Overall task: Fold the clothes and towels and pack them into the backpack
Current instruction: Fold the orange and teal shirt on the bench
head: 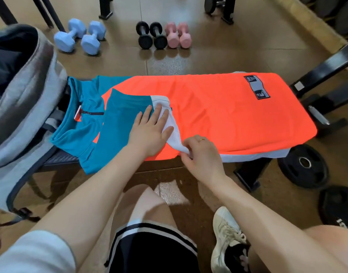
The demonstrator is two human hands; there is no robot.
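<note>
An orange and teal shirt lies spread flat across a dark gym bench. Its teal sleeve with a white cuff is folded over the orange body. My left hand presses flat on that sleeve with straight fingers. My right hand pinches the white cuff edge near the bench's front side. A grey backpack stands open at the left end of the bench, touching the shirt's teal collar.
On the floor beyond the bench lie blue dumbbells, black dumbbells and pink dumbbells. Black weight plates lie at the right by the bench leg. My knees and a white shoe are below.
</note>
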